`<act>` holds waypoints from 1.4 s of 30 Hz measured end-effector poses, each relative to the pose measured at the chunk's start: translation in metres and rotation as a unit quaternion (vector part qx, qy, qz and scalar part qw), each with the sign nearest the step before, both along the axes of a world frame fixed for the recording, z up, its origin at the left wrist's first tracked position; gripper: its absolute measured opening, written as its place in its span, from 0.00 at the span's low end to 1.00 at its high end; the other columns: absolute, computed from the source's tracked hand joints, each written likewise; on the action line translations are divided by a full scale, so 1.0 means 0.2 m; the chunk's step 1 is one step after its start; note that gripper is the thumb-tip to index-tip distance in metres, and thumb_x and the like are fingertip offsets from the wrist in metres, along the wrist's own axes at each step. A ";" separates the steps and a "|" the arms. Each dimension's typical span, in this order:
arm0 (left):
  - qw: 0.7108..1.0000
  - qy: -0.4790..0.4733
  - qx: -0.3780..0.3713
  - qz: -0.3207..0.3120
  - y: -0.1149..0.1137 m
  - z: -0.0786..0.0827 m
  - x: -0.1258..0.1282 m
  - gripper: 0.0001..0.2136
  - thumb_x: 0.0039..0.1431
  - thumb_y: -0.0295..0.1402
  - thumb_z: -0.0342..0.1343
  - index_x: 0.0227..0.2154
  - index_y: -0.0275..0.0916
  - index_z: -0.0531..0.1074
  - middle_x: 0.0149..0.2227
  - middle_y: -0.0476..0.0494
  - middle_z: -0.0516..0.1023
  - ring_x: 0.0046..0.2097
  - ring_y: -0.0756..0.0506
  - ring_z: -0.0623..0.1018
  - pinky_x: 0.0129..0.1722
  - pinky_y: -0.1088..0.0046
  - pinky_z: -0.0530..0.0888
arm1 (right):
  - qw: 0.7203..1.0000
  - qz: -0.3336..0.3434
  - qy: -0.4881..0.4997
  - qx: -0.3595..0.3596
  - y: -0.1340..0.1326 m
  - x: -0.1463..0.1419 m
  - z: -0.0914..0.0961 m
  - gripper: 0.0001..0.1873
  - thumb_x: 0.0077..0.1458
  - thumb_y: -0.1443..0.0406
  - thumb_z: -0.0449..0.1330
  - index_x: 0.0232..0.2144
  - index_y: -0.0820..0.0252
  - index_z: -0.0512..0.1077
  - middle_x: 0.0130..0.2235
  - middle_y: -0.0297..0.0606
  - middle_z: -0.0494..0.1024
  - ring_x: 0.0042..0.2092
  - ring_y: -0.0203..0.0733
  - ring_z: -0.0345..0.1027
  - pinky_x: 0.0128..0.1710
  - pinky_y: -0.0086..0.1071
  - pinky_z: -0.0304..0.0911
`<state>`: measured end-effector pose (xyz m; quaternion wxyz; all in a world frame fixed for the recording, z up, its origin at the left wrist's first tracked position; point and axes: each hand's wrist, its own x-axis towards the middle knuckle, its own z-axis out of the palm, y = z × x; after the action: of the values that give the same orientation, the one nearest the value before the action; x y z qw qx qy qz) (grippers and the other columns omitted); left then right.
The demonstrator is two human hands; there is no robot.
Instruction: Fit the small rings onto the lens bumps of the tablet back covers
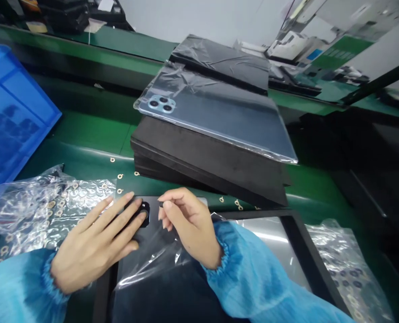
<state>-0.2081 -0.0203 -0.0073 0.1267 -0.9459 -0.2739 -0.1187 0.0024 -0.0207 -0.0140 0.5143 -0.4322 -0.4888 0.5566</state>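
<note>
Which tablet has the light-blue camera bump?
The far tablet, lying on the black stack; the other tablet, under the left hand, has a black bump.

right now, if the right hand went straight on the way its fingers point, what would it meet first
Probably the black camera block, then the left hand partly over it; relative height is unclear.

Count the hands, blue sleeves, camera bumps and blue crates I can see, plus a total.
Hands: 2 (left hand, right hand)
Sleeves: 2 (left sleeve, right sleeve)
Camera bumps: 2 (black bump, blue bump)
Crates: 1 (blue crate)
Total: 7
</note>
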 end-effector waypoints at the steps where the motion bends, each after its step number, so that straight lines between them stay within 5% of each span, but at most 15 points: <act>1: 1.000 0.014 0.009 0.002 0.00 0.01 0.00 0.22 0.65 0.41 0.47 0.57 0.32 0.65 0.61 0.34 0.65 0.62 0.35 0.65 0.67 0.56 0.49 | 1.000 -0.009 -0.006 0.006 0.00 0.00 0.00 0.03 0.59 0.67 0.55 0.35 0.57 0.69 0.27 0.30 0.70 0.25 0.30 0.63 0.22 0.25 0.61; 7: 0.999 0.021 -0.013 0.022 -0.01 0.00 0.02 0.22 0.67 0.42 0.44 0.57 0.36 0.65 0.61 0.34 0.65 0.60 0.34 0.68 0.65 0.55 0.50 | 0.998 -0.023 -0.036 0.050 0.01 0.00 0.00 0.11 0.53 0.72 0.56 0.38 0.55 0.72 0.39 0.35 0.69 0.33 0.33 0.66 0.28 0.27 0.65; 16: 0.999 -0.037 -0.023 0.023 -0.04 -0.02 0.01 0.18 0.66 0.37 0.47 0.55 0.37 0.67 0.60 0.33 0.67 0.59 0.37 0.69 0.60 0.58 0.62 | 0.996 0.000 -0.068 0.057 0.00 0.01 0.03 0.10 0.59 0.70 0.54 0.34 0.55 0.75 0.28 0.31 0.69 0.25 0.30 0.61 0.22 0.27 0.60; 21: 0.996 -0.062 -0.065 0.029 -0.04 -0.04 0.00 0.17 0.65 0.34 0.50 0.56 0.38 0.67 0.62 0.36 0.64 0.62 0.37 0.66 0.59 0.60 0.66 | 0.997 -0.007 -0.058 0.059 0.00 0.01 0.01 0.12 0.56 0.72 0.57 0.38 0.52 0.76 0.41 0.35 0.70 0.33 0.33 0.68 0.31 0.30 0.69; 27: 0.995 -0.064 -0.069 0.028 -0.03 -0.04 0.00 0.16 0.64 0.33 0.50 0.53 0.36 0.69 0.61 0.36 0.65 0.61 0.37 0.68 0.59 0.60 0.68 | 0.997 0.016 -0.073 0.023 -0.01 0.01 0.01 0.05 0.60 0.68 0.55 0.37 0.56 0.70 0.27 0.29 0.69 0.25 0.30 0.65 0.25 0.27 0.64; 33: 0.996 -0.062 -0.058 0.033 -0.03 -0.02 0.02 0.16 0.66 0.34 0.49 0.53 0.35 0.69 0.61 0.35 0.66 0.60 0.37 0.69 0.58 0.61 0.66 | 0.972 0.025 -0.194 0.128 -0.01 0.02 0.04 0.11 0.62 0.67 0.53 0.26 0.57 0.67 0.25 0.29 0.67 0.27 0.33 0.62 0.29 0.30 0.61; 37: 0.996 -0.050 -0.050 0.048 -0.05 -0.02 0.02 0.17 0.66 0.35 0.47 0.54 0.35 0.68 0.61 0.36 0.66 0.60 0.37 0.69 0.57 0.61 0.66 | 0.966 0.007 -0.221 0.134 0.01 0.02 0.03 0.07 0.59 0.69 0.57 0.34 0.54 0.75 0.31 0.32 0.71 0.33 0.34 0.66 0.33 0.30 0.66; 42: 0.996 -0.050 -0.038 0.060 -0.07 -0.02 0.03 0.18 0.66 0.34 0.47 0.57 0.35 0.66 0.61 0.37 0.65 0.61 0.37 0.67 0.56 0.63 0.68 | 0.951 0.056 -0.255 0.168 0.00 0.03 0.02 0.19 0.60 0.75 0.50 0.46 0.50 0.74 0.40 0.36 0.69 0.41 0.36 0.68 0.40 0.32 0.69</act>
<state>-0.2018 -0.0345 -0.0108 0.0838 -0.9247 -0.3407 -0.1479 0.0078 -0.0202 -0.0110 0.4055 -0.4388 -0.7137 0.3656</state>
